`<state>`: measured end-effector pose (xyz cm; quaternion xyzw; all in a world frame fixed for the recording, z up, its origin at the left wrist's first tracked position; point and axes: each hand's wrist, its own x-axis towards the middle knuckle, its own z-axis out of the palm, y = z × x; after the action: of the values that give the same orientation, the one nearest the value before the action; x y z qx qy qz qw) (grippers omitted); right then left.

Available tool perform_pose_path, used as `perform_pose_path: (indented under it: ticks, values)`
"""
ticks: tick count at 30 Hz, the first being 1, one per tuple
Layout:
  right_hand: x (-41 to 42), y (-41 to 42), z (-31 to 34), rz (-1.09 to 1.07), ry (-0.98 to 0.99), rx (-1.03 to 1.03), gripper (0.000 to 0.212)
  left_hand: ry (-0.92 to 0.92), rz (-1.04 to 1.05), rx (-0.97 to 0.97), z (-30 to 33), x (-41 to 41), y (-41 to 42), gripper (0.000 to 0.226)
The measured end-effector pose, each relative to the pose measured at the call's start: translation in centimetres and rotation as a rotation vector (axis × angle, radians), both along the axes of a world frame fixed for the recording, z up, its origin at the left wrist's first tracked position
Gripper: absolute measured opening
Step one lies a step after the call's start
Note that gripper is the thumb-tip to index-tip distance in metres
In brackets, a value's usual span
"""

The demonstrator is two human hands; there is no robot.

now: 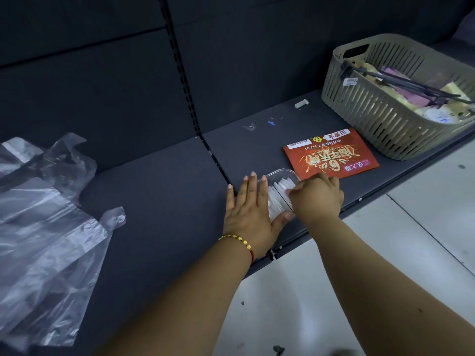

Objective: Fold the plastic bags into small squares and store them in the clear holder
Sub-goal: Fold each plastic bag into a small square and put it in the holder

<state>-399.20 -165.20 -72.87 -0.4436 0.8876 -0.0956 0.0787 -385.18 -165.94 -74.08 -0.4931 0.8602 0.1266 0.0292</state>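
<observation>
Both hands meet at the clear holder [280, 194], centre-right of the frame on a dark shelf [154, 201]. Left hand [250, 214] lies flat with straight fingers against the holder's left side, thumb at its near end. Right hand [317, 199] is curled, pressing folded white squares [276, 201] down inside; whether it pinches one is unclear. Unfolded plastic bags [43, 227] lie at far left. Risk: the springy folds may pop open or lift out once released, and the light holder could slide toward the shelf edge.
</observation>
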Motion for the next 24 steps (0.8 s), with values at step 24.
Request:
perform_pose_path:
  ticks: [24]
  values:
    - [27.2, 5.8, -4.5, 1.044, -0.167, 0.45, 0.07, -0.341, 0.576, -0.063, 1.7, 34.4, 3.6, 0.049]
